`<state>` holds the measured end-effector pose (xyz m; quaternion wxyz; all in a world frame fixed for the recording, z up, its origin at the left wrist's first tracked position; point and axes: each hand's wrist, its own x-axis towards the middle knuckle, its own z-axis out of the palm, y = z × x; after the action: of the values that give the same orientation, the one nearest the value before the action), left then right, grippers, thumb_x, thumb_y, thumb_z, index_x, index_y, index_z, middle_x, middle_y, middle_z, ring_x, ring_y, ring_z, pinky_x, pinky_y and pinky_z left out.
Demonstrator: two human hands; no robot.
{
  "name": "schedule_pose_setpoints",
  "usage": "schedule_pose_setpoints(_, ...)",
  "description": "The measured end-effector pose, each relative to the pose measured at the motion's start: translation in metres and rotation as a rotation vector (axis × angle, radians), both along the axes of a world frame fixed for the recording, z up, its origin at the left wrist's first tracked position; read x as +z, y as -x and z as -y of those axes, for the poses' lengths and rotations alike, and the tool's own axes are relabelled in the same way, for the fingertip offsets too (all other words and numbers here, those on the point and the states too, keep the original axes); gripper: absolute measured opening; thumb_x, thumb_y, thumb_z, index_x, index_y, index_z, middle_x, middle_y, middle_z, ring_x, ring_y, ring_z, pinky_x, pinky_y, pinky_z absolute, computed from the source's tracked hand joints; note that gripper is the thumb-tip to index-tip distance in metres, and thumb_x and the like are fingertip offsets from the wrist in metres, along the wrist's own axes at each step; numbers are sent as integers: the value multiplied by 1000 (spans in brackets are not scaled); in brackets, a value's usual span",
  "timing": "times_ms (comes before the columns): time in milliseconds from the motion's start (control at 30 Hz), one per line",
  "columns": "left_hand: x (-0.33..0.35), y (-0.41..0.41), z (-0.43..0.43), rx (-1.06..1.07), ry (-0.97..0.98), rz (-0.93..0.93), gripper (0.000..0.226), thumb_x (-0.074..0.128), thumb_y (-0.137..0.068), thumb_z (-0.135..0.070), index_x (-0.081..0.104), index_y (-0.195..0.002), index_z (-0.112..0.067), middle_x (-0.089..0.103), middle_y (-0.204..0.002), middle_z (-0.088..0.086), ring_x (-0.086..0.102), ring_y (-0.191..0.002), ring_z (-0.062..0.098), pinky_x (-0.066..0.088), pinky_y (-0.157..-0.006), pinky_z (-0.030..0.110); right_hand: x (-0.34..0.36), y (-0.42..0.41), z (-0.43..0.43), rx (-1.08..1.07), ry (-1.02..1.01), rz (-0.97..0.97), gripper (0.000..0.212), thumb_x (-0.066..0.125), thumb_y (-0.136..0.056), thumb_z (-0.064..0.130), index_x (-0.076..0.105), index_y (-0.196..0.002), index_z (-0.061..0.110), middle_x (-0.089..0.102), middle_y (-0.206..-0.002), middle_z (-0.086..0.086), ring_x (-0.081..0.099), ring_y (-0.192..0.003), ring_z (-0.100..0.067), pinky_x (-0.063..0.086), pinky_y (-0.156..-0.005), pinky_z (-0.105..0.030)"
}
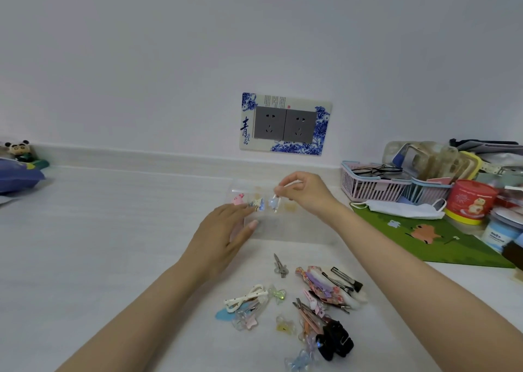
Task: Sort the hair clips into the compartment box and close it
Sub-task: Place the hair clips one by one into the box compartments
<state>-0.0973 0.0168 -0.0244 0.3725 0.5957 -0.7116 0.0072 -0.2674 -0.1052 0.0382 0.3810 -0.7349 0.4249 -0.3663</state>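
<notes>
the clear compartment box (271,227) lies open on the white worktop (113,244), just in front of the wall with the double socket (285,124). the left hand (223,235) rests flat on the box's left edge, fingers (250,225) spread and loosely extended, holding nothing. the right hand (304,192) is raised over the rear compartments, fingers pinching a small pale blue clip (274,202) that hangs just above the box. a pink clip (238,199) and a blue-and-white clip (257,203) sit in the rear-left compartments; pale yellow clips (290,207) show faintly in another compartment. the unsorted pile of hair clips (305,309) lies on the worktop near the camera, between the forearms, apart from the box; a metal clip (280,265) lies between pile and box. a pink basket (373,184), a face mask (402,209) and a green mat (441,244) are to the right.
</notes>
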Motion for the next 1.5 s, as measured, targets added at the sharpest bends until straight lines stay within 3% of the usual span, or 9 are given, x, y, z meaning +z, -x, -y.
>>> schedule_pose_setpoints(167, 1, 0, 0, 2, -26, 14, 89, 6, -77, -78, 51, -132, -25, 52, -139, -6, 40, -131, 11, 27, -109, 26, -16, -8, 15, 25, 137, -236, 19, 73, -80, 24, 74, -94, 11, 74, -97, -7, 66, -90, -16, 48, -76, -23)
schedule_pose_setpoints(267, 4, 0, -5, -5, -33, 21, 80, 20, -78, -76, 52, -131, -25, 51, -138, -7, 39, -132, 10, 29, -111, 29, -20, -3, 13, -49, 273, -294, 20, 69, -83, 24, 72, -100, 14, 72, -100, 1, 62, -81, -6, 41, -70, -17)
schedule_pose_setpoints(367, 13, 0, -13, -21, -56, -5, 59, 40, -76, -67, 60, -117, -30, 58, -122, -15, 48, -116, 5, 38, -98, 23, -16, 8, -11, -26, 332, -163, 12, 67, -84, 23, 71, -95, 20, 69, -91, 12, 50, -66, -7, 40, -62, -12)
schedule_pose_setpoints(533, 29, -8, -30, -184, -433, -118, 30, 68, -69, -57, 72, -78, -29, 70, -80, -13, 59, -74, 3, 47, -69, 18, -23, 28, -67, 240, 181, -99, 3, 71, -81, 22, 73, -83, 23, 69, -79, 10, 50, -66, 1, 37, -60, -7)
schedule_pose_setpoints(733, 30, -4, -42, -266, -788, -18, 41, 71, -52, -63, 71, -82, -36, 66, -71, -20, 56, -70, 2, 48, -74, 26, -32, 42, -93, 403, 15, -302, 17, 74, -78, 28, 76, -90, 15, 65, -73, 12, 47, -47, 5, 33, -50, -6)
schedule_pose_setpoints(900, 28, 1, -42, -249, -797, 6, 22, 76, -67, -46, 72, -81, -30, 63, -67, -20, 51, -60, -1, 43, -66, 18, -35, 40, -98, 491, -32, -326, 19, 75, -77, 30, 76, -91, 17, 68, -78, 13, 52, -58, 8, 35, -56, -3)
schedule_pose_setpoints(1167, 26, -3, -40, -275, -754, -87, 9, 70, -79, -27, 71, -70, -27, 70, -73, -9, 56, -64, 0, 45, -67, 16, -46, 35, -97, 455, -41, -298, 19, 76, -75, 36, 76, -86, 22, 74, -86, 2, 56, -72, -7, 44, -67, -16)
schedule_pose_setpoints(1300, 22, -4, -38, -235, -740, -96, 9, 71, -77, -33, 72, -79, -24, 71, -76, -6, 57, -66, 4, 46, -69, 20, -50, 33, -96, 441, -28, -309, 23, 74, -73, 46, 75, -84, 26, 72, -88, -13, 52, -71, -16, 43, -69, -29)
schedule_pose_setpoints(1500, 18, -3, -34, -173, -654, -49, 11, 67, -81, -32, 70, -73, -25, 68, -72, -9, 54, -63, 4, 45, -67, 17, -52, 32, -95, 386, -10, -279, 20, 73, -76, 41, 75, -82, 22, 71, -80, -3, 51, -70, -12, 42, -67, -25)
